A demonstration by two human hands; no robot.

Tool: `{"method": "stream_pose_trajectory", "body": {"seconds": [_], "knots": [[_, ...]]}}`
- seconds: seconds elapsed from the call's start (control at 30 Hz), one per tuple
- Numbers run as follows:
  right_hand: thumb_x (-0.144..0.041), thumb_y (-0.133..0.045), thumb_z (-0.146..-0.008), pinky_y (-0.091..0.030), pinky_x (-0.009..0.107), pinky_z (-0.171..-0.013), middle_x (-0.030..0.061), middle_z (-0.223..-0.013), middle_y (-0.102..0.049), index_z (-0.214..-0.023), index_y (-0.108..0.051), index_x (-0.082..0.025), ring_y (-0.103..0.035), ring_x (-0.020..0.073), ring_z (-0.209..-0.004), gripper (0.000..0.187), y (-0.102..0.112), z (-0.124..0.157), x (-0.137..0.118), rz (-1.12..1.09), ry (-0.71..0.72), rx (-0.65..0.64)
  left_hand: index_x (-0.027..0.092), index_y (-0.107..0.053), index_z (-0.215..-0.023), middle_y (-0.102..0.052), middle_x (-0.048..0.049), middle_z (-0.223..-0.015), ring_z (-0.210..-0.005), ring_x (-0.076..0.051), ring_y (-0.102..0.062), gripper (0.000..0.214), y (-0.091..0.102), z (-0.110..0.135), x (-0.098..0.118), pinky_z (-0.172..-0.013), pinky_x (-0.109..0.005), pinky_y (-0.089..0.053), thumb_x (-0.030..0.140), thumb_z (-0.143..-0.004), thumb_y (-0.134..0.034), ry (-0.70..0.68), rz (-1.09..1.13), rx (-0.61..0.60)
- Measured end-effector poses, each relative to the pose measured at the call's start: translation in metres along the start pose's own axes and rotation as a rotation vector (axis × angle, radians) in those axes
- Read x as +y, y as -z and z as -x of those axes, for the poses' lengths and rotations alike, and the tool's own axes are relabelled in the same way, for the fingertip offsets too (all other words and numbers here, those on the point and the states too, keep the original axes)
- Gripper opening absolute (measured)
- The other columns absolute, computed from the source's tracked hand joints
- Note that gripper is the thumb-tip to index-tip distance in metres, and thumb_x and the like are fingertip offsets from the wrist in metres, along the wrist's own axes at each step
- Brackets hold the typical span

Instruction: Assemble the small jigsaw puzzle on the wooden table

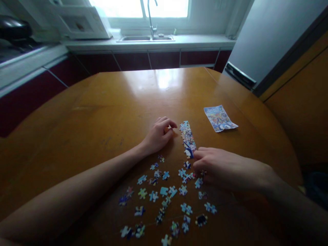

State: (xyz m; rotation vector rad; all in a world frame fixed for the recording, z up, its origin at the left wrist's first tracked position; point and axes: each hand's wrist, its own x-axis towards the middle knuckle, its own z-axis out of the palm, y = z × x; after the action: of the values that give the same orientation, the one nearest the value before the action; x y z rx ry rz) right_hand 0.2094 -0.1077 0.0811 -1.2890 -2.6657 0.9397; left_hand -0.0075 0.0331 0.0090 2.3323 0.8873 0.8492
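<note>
A narrow strip of joined jigsaw puzzle pieces [188, 136] lies on the wooden table. At its near right corner, my right hand [212, 164] has its fingers closed on a puzzle piece at the strip's end; the fingers partly hide it. My left hand [160, 133] rests on the table just left of the strip, thumb and index finger apart, holding nothing. Many loose puzzle pieces [164, 191] are scattered nearer to me, between my forearms. One dark blue piece [187, 165] lies just below the strip, close to my right fingers.
A creased picture sheet [220, 118] lies on the table [102, 102] to the right of the strip. Beyond the table's far edge run a counter with a sink [135, 38] and a tap [151, 24]. A fridge [276, 37] stands at the right.
</note>
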Motion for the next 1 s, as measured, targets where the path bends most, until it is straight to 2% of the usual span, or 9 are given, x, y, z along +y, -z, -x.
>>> {"method": "stream_pose_trajectory", "body": {"seconds": [0.33, 0.5, 0.7, 0.9, 1.0], "knots": [[-0.017, -0.063, -0.086, -0.045, 0.034, -0.088, 0.0059, -0.096, -0.066, -0.084, -0.069, -0.019, -0.058, 0.0208, -0.093, 0.007, -0.010, -0.006, -0.003, 0.030, 0.038, -0.056, 0.019, -0.066, -0.092, -0.063, -0.0052, -0.093, -0.091, -0.020, -0.054, 0.018, 0.001, 0.000, 0.001, -0.081, -0.035, -0.045, 0.009, -0.083, -0.054, 0.016, 0.017, -0.005], [-0.014, -0.064, -0.083, -0.046, 0.031, -0.085, 0.0050, -0.096, -0.065, -0.084, -0.068, -0.018, -0.057, 0.0186, -0.091, 0.007, -0.005, -0.009, -0.006, -0.004, 0.067, -0.043, 0.019, -0.066, -0.092, -0.064, -0.0053, -0.093, -0.091, -0.020, -0.054, 0.018, 0.001, 0.000, 0.002, -0.082, -0.036, -0.045, 0.010, -0.084, -0.054, 0.012, 0.014, 0.000], [-0.012, -0.064, -0.084, -0.045, 0.030, -0.083, 0.0051, -0.098, -0.064, -0.083, -0.066, -0.019, -0.056, 0.0177, -0.093, 0.007, 0.001, -0.022, 0.008, -0.038, 0.015, 0.197, 0.021, -0.066, -0.091, -0.064, -0.0048, -0.092, -0.091, -0.020, -0.054, 0.018, 0.000, 0.000, 0.002, -0.082, -0.037, -0.046, 0.010, -0.085, -0.053, 0.005, 0.008, 0.008], [-0.014, -0.068, -0.082, -0.045, 0.031, -0.082, 0.0037, -0.091, -0.062, -0.085, -0.067, -0.018, -0.055, 0.0174, -0.090, 0.006, -0.009, -0.039, 0.041, -0.059, -0.091, 0.477, 0.020, -0.066, -0.091, -0.064, -0.0046, -0.092, -0.091, -0.020, -0.055, 0.018, 0.000, 0.000, 0.001, -0.083, -0.037, -0.046, 0.008, -0.084, -0.053, 0.004, -0.001, 0.005], [-0.015, -0.068, -0.082, -0.045, 0.031, -0.079, 0.0036, -0.087, -0.061, -0.086, -0.070, -0.017, -0.056, 0.0170, -0.085, 0.006, -0.012, -0.043, 0.050, -0.091, -0.146, 0.564, 0.020, -0.066, -0.092, -0.064, -0.0047, -0.093, -0.092, -0.020, -0.055, 0.019, 0.000, 0.000, 0.001, -0.083, -0.037, -0.046, 0.008, -0.084, -0.053, 0.002, 0.006, 0.006]]}}
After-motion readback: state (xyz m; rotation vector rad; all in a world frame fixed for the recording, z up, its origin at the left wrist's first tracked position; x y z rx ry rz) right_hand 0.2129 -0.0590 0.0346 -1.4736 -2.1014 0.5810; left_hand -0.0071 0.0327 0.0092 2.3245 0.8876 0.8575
